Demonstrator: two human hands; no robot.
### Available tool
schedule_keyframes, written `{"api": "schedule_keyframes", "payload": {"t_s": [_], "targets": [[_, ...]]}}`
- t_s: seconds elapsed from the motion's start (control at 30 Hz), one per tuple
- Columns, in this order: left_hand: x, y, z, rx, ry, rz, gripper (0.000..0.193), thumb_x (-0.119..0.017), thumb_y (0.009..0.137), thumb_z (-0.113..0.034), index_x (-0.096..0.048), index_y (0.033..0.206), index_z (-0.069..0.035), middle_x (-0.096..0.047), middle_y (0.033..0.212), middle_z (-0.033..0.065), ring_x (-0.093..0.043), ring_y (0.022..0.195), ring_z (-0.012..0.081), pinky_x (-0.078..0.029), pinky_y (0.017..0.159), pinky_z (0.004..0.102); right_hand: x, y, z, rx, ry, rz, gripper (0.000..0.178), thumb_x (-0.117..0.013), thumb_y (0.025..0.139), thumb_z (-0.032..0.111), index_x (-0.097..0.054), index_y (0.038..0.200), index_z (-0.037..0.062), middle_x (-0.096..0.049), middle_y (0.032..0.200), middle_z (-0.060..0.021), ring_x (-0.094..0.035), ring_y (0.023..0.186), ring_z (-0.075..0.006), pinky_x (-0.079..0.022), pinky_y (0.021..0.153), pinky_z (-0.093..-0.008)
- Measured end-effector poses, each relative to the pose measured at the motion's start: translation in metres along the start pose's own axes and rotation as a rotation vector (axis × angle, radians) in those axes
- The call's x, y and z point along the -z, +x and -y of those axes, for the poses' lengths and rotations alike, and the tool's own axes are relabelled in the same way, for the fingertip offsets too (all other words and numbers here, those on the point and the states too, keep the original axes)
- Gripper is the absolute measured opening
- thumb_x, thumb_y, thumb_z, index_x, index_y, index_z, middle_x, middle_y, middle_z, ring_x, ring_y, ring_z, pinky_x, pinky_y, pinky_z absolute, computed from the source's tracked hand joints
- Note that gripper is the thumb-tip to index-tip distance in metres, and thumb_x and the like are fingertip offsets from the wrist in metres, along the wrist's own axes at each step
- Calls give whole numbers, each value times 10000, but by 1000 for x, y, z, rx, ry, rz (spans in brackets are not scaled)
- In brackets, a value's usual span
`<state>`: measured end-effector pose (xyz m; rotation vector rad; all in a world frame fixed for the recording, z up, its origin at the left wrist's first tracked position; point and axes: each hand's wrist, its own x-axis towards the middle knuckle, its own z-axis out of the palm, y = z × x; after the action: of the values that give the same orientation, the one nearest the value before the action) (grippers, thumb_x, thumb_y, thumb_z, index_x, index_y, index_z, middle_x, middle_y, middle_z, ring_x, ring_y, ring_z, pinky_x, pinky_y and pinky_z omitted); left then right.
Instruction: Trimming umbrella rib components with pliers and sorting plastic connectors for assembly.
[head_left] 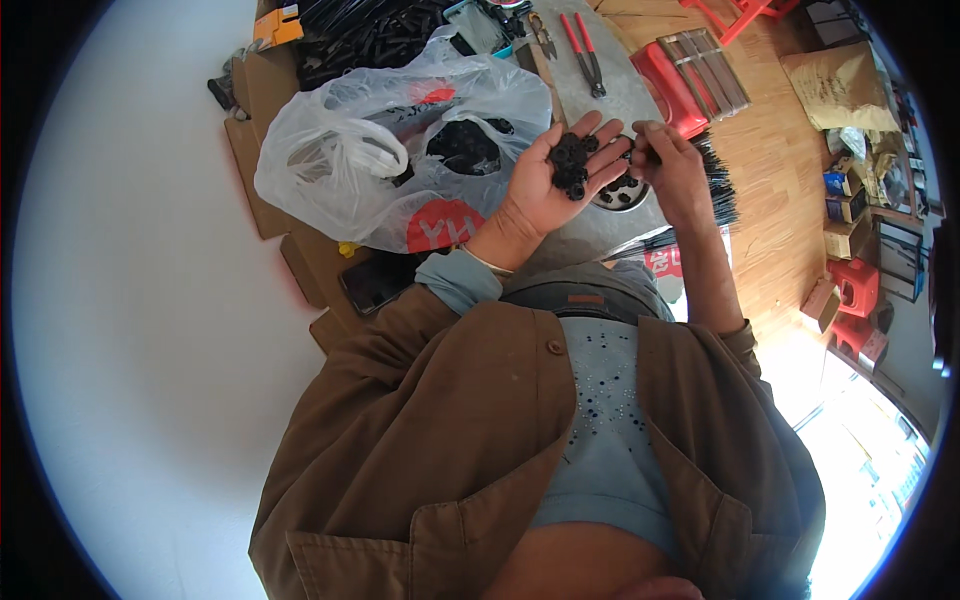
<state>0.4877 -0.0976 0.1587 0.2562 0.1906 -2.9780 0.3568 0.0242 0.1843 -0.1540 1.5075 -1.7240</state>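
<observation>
My left hand (538, 195) is turned palm up with its fingers stretched out, cradling a small heap of black ring-like parts (570, 165). Just to its right, my right hand (682, 185) has thumb and forefinger pinched together; whatever sits between them is too small to make out. Beneath and between the hands is a round dish (606, 198) with a pale inside and several more black parts, partly covered by the left fingers. A white translucent plastic bag (325, 190) lies open left of my left hand, with a dark mass (464, 147) of black pieces in it.
Red-handled pliers (588, 62) and a smaller hand tool (543, 36) lie on the grey work surface. Black pieces (375, 45) pile up at the far left. A phone (375, 284) rests on cardboard. Thin black rods (719, 185) and a red stool (668, 90) are right.
</observation>
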Motion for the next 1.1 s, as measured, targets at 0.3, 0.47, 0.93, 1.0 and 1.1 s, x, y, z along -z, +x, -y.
{"api": "schedule_keyframes", "payload": {"t_s": [0.3, 0.47, 0.93, 1.0, 1.1], "targets": [[87, 59, 12, -103, 162, -327, 385, -363, 970, -325, -534, 1129, -20, -581, 1144, 159, -527, 1092, 326, -414, 947, 461, 25, 16, -68, -39, -29, -173, 422, -458, 949, 347, -589, 1143, -3, -585, 949, -80, -570, 919, -174, -454, 822, -305], [107, 82, 22, -195, 545, -532, 429, -422, 938, -442, -579, 1097, -76, -597, 1031, 55, -517, 980, 180, -334, 907, 404, 28, 19, -80, -45, -216, -242, 491, -436, 946, 399, -570, 1236, 25, -605, 1064, -90, -550, 955, -170, -407, 834, -292], [1, -32, -87, -496, 1758, -503, 325, -587, 862, -275, -619, 1111, -68, -671, 904, 134, -639, 796, 258, -507, 761, 350, 64, 12, -58, 1, 75, -324, 467, -454, 950, 359, -523, 1187, -37, -603, 1046, -117, -616, 889, -198, -516, 755, -314], [45, -51, -126, -425, 2041, -607, 377, -627, 826, -273, -598, 1154, -91, -652, 983, 162, -628, 905, 291, -493, 825, 377, 70, 12, -59, -12, 108, -317, 459, -456, 951, 351, -523, 1190, -36, -603, 1025, -112, -615, 872, -194, -519, 752, -314], [73, -68, -132, -286, 2645, -537, 740, -757, 654, -382, -477, 1300, -153, -393, 1340, 234, -310, 1269, 425, -300, 1034, 493, 70, 13, -58, -35, 136, -307, 446, -459, 953, 339, -525, 1188, -34, -601, 989, -102, -613, 844, -187, -524, 745, -315]]}}
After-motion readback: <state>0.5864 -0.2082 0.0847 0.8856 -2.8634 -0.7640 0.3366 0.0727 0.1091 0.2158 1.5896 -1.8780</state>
